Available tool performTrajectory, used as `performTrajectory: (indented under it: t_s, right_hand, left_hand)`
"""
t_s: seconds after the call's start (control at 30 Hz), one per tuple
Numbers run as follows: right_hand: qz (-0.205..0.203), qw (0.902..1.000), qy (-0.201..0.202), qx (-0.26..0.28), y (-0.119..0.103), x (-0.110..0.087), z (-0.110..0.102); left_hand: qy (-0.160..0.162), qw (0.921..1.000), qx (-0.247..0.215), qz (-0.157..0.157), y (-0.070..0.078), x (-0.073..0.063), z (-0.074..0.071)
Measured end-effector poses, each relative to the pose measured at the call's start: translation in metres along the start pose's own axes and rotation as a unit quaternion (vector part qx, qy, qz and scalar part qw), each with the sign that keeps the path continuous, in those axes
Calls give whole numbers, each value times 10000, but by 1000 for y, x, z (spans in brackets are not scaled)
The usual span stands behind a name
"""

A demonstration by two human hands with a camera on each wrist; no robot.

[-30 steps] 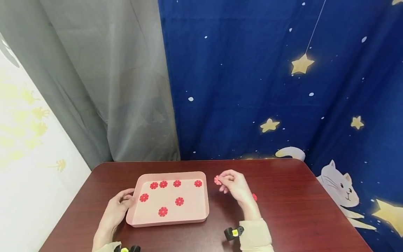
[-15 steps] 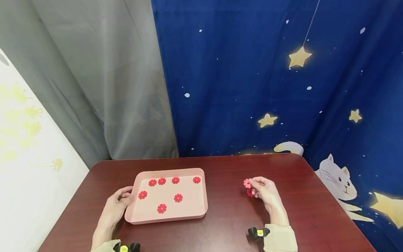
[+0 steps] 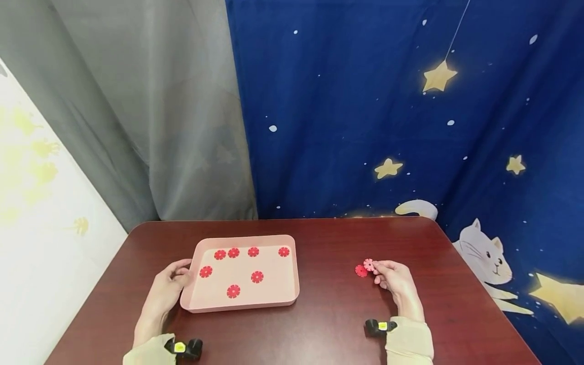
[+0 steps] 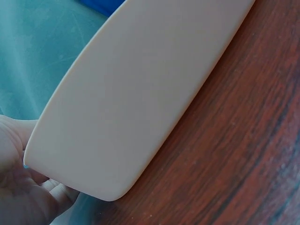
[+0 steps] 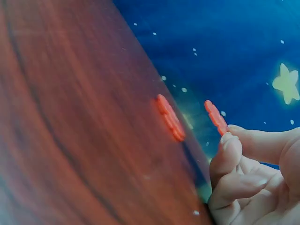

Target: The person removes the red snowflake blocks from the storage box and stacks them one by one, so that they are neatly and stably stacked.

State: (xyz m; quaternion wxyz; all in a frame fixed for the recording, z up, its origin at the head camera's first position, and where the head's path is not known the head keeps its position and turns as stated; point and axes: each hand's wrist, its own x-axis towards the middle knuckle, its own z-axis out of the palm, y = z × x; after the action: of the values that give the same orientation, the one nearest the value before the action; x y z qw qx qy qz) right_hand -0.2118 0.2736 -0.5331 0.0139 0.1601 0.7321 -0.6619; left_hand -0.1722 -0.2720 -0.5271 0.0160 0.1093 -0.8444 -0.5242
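Note:
A pink tray lies on the table, with several red notched flower-shaped discs spread over its floor. At the tray's left side my left hand grips the wall between thumb and fingers; the left wrist view shows this hand at the tray's corner. Out to the right, my right hand pinches a lighter red flower disc between thumb and forefinger, its other fingers curled. Close beside and partly behind it, another red flower disc lies on the table. In the right wrist view the held disc appears edge-on.
The dark red-brown wooden table has its far edge close to a grey curtain and a blue star-patterned curtain. Black cameras sit at both wrists. Bare wood lies between the tray and my right hand.
Carrying the pinched disc, my right hand has moved right, from near the tray's right side to the disc on the table. My left hand stays at the tray.

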Motion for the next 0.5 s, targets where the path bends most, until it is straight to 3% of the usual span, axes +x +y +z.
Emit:
performTrajectory:
  t_s: [0.17, 0.5]
  right_hand:
    - [-89, 9993, -29, -351, 1, 5, 6]
    - [-92, 9984, -86, -559, 4, 5, 10]
  left_hand:
    - [-10, 10000, -7, 5, 5, 3, -1]
    - [8, 10000, 46, -77, 5, -2, -1]
